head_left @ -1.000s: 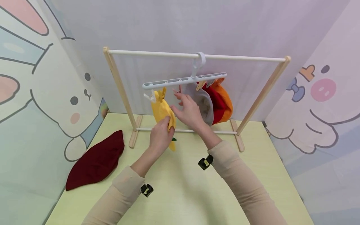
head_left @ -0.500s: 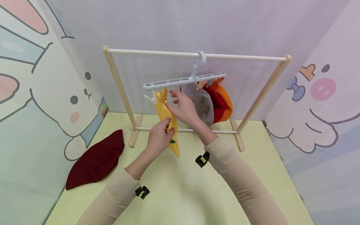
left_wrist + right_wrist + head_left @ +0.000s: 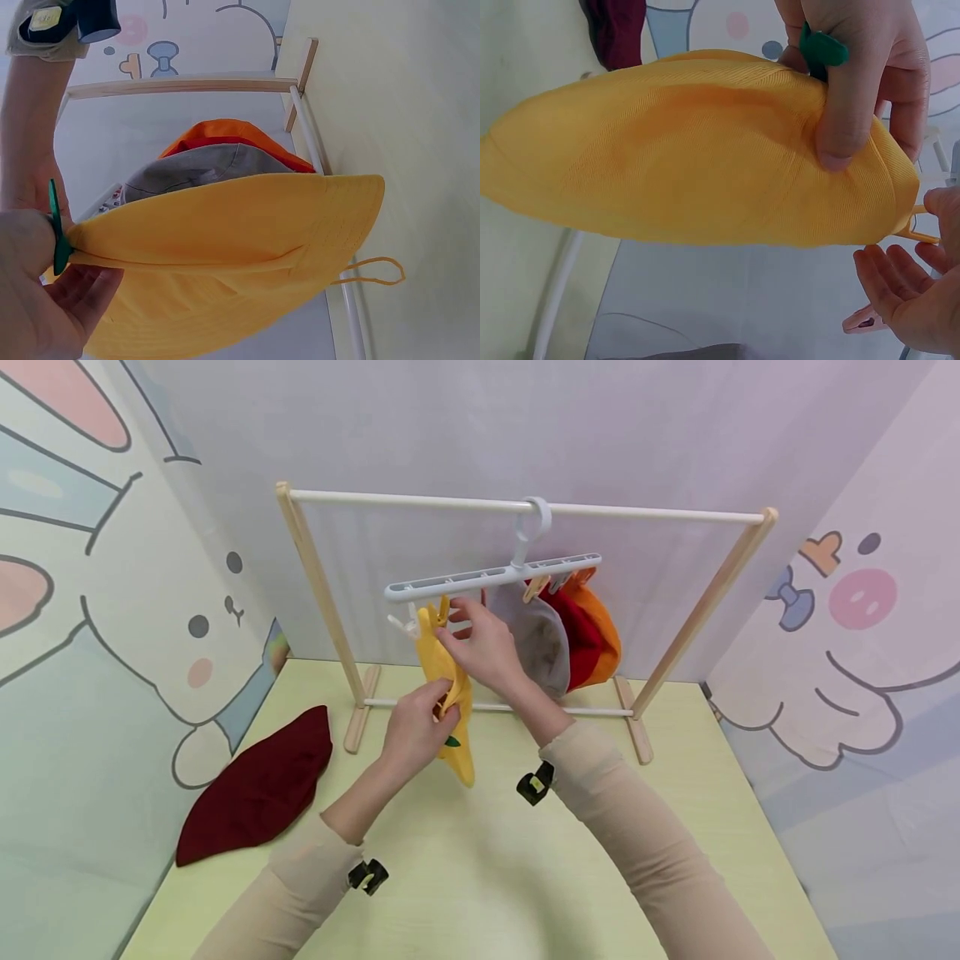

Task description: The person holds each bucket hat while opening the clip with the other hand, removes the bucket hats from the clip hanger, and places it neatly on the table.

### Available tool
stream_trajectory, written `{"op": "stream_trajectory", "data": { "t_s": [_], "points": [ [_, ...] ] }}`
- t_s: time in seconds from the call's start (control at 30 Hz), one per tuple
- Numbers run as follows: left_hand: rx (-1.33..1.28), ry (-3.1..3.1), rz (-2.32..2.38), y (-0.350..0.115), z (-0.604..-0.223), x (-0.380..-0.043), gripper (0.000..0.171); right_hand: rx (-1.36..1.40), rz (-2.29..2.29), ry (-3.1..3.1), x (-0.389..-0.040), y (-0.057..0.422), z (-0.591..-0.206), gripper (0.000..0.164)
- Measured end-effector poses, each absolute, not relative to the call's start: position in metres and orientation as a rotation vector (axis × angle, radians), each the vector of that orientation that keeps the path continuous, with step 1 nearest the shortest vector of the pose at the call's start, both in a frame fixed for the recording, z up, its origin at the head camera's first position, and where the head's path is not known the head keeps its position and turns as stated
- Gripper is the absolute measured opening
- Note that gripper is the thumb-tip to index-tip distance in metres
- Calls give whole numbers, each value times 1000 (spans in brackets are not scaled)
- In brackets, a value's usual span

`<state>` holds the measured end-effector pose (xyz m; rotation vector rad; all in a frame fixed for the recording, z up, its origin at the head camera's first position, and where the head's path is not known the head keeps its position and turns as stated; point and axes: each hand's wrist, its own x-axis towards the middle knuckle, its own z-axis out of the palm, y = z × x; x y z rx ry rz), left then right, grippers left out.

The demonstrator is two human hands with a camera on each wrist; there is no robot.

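Observation:
A yellow bucket hat (image 3: 450,664) with a small green leaf hangs folded by a yellow clip (image 3: 443,608) at the left part of a pale hanger (image 3: 457,582). My left hand (image 3: 416,731) pinches the hat beside the leaf; in the right wrist view its thumb (image 3: 844,127) presses the fabric. My right hand (image 3: 483,643) is at the hat's upper edge by the clip. In the right wrist view, its fingers (image 3: 900,281) are loosely bent and spread, touching or very near the hat and clip. The left wrist view shows the hat's wide side (image 3: 225,217).
Grey (image 3: 543,643), red (image 3: 581,639) and orange (image 3: 606,635) hats hang at the hanger's right. A white clip (image 3: 407,623) and a pink clip (image 3: 864,320) hang nearby. The rack (image 3: 375,500) stands on the table (image 3: 480,877); a maroon hat (image 3: 258,789) lies left.
My left hand has moved slightly left and down, drawing the hat's lower part straighter. My right hand has shifted left to the hat's clipped top edge.

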<state>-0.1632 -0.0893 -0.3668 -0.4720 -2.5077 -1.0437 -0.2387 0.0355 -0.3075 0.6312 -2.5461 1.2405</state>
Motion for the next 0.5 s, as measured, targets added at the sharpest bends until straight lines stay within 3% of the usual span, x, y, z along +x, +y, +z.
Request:
{"op": "stream_trajectory", "data": {
  "t_s": [0.5],
  "points": [
    [-599, -2438, -1059, -100, -374, -164, 5, 517, 1246, -2419, -237, 23, -308, 37]
  ]
}}
